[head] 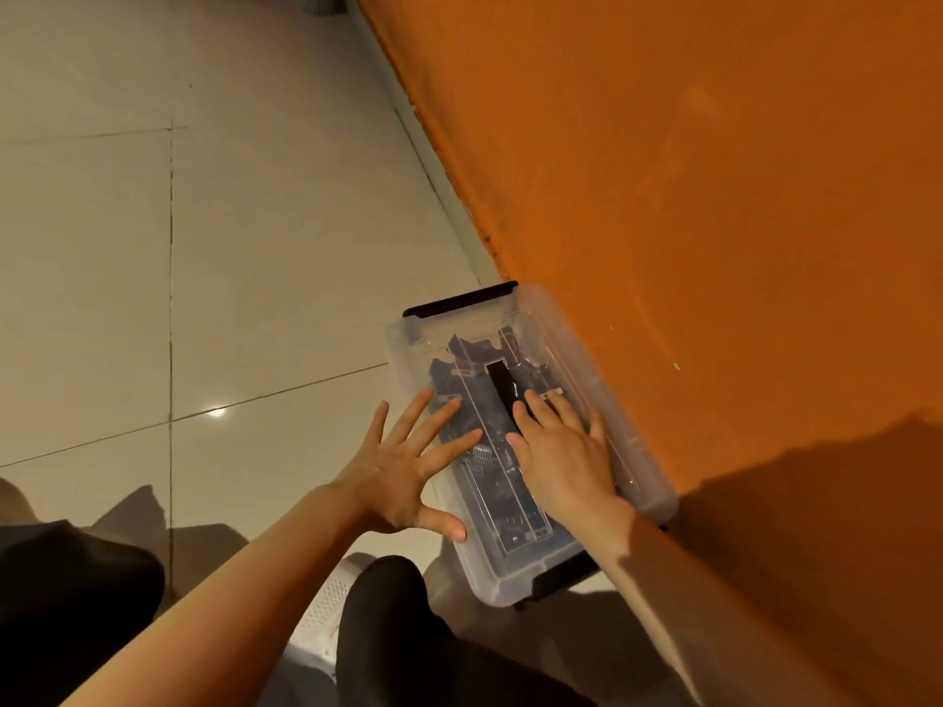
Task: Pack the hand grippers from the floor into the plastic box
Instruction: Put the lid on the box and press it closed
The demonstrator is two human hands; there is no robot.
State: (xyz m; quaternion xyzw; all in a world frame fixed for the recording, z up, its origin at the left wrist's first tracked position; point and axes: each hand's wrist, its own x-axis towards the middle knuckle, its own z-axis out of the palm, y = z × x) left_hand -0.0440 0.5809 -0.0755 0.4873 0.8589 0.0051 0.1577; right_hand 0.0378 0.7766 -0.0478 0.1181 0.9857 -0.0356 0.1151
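- While the clear plastic box (525, 441) sits on the tiled floor (153, 298), hard against an orange wall (714, 196), both palms rest flat on its lid (587, 349).
- Left hand (408, 461): fingers spread and straight on the lid's near-left side, grasping nothing.
- Right hand (561, 451): fingers extended, pressing the lid beside its black handle strip (502, 395), likewise grasping nothing.
- Dark hand grippers (459, 380) show through the lid, inside the box; none appear on the visible floor.
- Packing looks finished; seating the lid appears to be the step.
- Done well, pressure should be even across the lid, then each black end latch (459, 301) snapped shut, near one (561, 579) included.
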